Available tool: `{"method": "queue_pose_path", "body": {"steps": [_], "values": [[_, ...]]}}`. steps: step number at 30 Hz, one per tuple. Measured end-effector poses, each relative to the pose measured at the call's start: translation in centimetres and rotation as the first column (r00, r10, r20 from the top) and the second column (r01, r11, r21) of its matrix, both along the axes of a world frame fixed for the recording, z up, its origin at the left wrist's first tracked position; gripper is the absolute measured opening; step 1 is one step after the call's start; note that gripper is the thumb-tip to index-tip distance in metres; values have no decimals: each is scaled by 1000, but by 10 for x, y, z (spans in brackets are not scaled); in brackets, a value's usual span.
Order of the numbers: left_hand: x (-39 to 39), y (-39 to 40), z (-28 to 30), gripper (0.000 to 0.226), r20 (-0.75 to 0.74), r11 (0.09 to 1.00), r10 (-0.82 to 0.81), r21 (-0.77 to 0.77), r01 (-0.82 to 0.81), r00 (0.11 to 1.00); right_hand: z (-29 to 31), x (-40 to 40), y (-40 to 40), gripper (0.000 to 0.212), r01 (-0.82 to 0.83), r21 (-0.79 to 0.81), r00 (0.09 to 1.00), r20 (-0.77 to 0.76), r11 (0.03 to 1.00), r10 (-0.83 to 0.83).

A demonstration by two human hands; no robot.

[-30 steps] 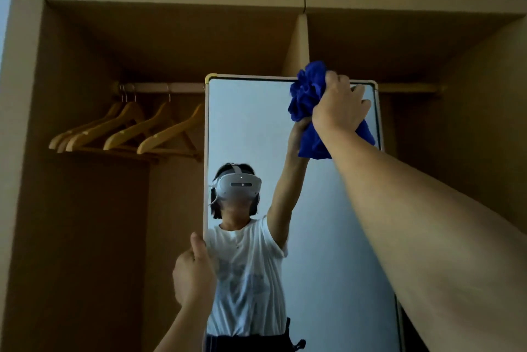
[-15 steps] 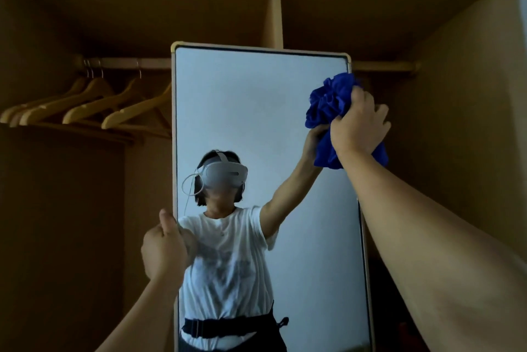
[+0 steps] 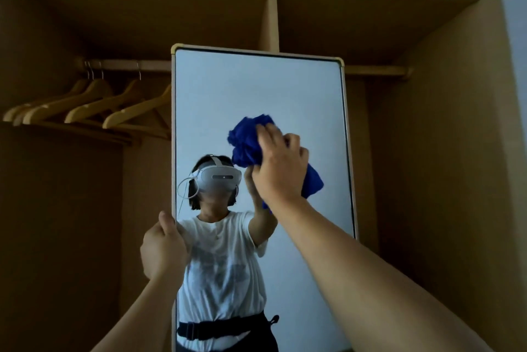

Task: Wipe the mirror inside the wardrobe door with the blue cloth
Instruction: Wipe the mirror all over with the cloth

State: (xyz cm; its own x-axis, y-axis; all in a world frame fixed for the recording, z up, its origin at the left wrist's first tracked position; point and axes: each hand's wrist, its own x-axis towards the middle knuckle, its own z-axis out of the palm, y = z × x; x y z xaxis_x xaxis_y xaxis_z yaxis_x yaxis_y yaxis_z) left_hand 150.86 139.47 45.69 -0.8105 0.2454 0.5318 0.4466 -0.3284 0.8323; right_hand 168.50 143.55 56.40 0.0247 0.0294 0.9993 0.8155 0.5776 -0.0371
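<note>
The blue cloth (image 3: 247, 143) is gripped in the right hand (image 3: 281, 169), bunched into a wad under curled fingers and pressed against the glass of the mirror (image 3: 256, 89), a little above the middle of its visible height and right of centre. The left hand (image 3: 163, 249) is closed around the mirror's left frame edge, thumb up along the pale frame.

The mirror is held upright in a light frame with rounded yellowish corners; a pale wall and the person, in a white T-shirt with a headset and a dark waist strap, are reflected in it. Behind it the open wardrobe (image 3: 445, 152) of tan wood is seen, split by a vertical divider (image 3: 273, 18) under the top shelf.

In the left compartment a wooden rail (image 3: 128, 65) is fitted, and several wooden hangers (image 3: 94, 106) are hung on it, just beside the mirror's left edge. The rail is carried on to the right of the mirror.

Compared with half a second ago, the cloth has been brought down and leftward from the upper right corner of the glass; the left hand's grip on the frame is unchanged.
</note>
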Motion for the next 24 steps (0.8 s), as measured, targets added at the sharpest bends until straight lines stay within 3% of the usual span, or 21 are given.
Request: {"method": "queue_pose_path", "body": {"steps": [3,6,12,15,24], "values": [[-3,0,-1,56,-38,1000,-30,1,30,999,0,-5,-1,64,-10,72,992,128,997,0],[-4,-2,-1,62,-73,998,-54,9,54,996,11,7,7,63,28,69,991,131,997,-37],[-2,-7,0,73,-81,996,-83,9,85,993,63,39,20,56,40,-176,959,-271,984,-87],[-1,-9,1,79,-86,994,-112,4,113,990,89,48,22,51,55,-233,924,-356,971,-137],[-1,-11,2,68,-95,983,-183,9,184,979,136,-23,-12,43,36,-104,986,-159,994,-52]]}}
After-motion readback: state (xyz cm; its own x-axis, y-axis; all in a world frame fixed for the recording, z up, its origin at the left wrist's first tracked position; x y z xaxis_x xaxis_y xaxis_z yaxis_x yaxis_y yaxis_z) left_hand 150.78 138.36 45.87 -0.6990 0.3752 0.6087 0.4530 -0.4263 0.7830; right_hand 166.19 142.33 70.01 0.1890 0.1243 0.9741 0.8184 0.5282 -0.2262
